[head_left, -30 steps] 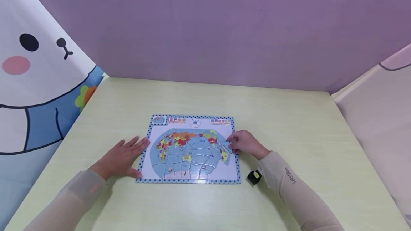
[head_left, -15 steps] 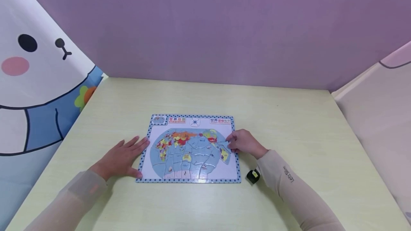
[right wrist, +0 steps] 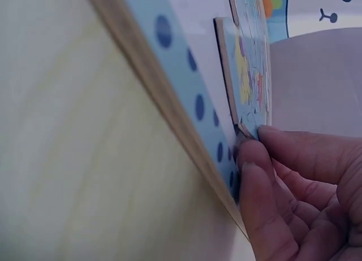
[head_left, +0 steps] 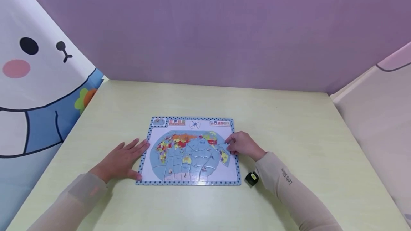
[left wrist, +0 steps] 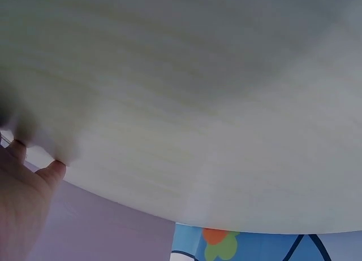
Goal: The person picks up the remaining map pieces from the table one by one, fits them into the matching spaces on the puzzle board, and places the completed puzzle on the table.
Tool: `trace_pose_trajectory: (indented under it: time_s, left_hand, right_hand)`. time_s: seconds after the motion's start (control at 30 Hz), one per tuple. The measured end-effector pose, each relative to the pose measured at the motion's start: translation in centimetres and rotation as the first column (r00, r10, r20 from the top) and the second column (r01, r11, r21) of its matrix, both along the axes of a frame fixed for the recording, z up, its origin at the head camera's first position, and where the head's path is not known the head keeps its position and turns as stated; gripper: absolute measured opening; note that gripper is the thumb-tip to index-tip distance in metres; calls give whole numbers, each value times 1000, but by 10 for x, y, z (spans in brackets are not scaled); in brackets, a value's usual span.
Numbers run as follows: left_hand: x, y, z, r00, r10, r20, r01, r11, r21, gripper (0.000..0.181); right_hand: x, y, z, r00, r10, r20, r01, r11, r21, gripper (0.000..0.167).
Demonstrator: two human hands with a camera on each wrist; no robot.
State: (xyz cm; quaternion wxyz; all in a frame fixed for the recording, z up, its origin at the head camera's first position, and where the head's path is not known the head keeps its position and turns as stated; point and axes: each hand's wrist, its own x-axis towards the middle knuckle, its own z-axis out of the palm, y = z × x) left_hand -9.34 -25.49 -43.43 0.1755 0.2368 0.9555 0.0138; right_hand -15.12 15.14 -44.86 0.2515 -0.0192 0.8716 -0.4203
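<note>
A world map jigsaw board (head_left: 146, 168) with a dotted blue border lies flat on the table. My left hand (head_left: 119, 160) rests at its left border, fingers straight and spread. At the right side of the map, my right hand (head_left: 244, 145) pinches a light blue puzzle piece (head_left: 223, 147) between thumb and fingers. In the right wrist view the fingertips (right wrist: 270, 135) hold that piece's edge, beside a piece (right wrist: 242, 74) with yellow land printed on it. Most of the held piece is hidden by the fingers. Only part of the left hand shows in the left wrist view.
The pale wooden table (head_left: 289, 124) extends around the board. A small black object (head_left: 252, 178) with a yellow label is beside the right sleeve. A purple wall (head_left: 218, 31) stands behind, with a cartoon-printed panel (head_left: 38, 81) at left and a pale panel (head_left: 382, 117) at right.
The piece under my right fingers was tilted a second ago and now lies flatter among its neighbours. My right hand has shifted very slightly left. My left hand keeps its place.
</note>
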Motion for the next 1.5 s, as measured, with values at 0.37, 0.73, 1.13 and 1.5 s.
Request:
trace_pose_trajectory:
  time_s: [0.37,0.73,1.13,1.5]
  left_hand:
    - [1,1,1,1000,4,2,-4,1000,-2,111]
    - [1,0,1,1000,0,-15,0,1000,-4,110]
    - [0,0,1,1000,-8,-9,8,1000,-18,110]
    - [0,4,3,1000,9,7,-9,999,-41,111]
  right_hand:
    - [1,-3,1,1000,3,-18,-3,1000,29,19]
    - [1,-5,4,999,5,-34,-3,997,71,19]
    - [-1,-5,7,1000,5,-16,-3,996,91,19]
    - [-2,-5,8,1000,15,-12,-14,997,74,16]
